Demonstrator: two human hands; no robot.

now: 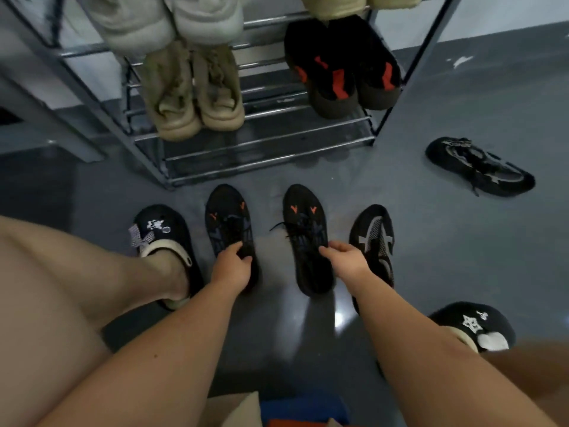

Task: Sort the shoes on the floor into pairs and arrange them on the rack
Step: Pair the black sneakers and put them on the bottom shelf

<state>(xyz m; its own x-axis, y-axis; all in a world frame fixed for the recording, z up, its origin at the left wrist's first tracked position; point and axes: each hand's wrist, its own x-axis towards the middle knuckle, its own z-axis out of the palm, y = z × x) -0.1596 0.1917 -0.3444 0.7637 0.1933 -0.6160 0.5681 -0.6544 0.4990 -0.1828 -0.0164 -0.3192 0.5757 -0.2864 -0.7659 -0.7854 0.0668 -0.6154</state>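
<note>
Both hands on the matching pair, toes toward the rack.

I see two black lace-up sneakers with orange marks (229,232) (308,238) on the floor, lying toe-forward; my left hand (232,268) and right hand (348,261) each pinch one heel end, the metal shoe rack (277,155) straight ahead.

four floor shoes (229,229), eight racked shoes (341,66)

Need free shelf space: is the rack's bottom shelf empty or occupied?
Empty: the bottom shelf shows only bare bars; beige boots sit a tier higher.
</note>
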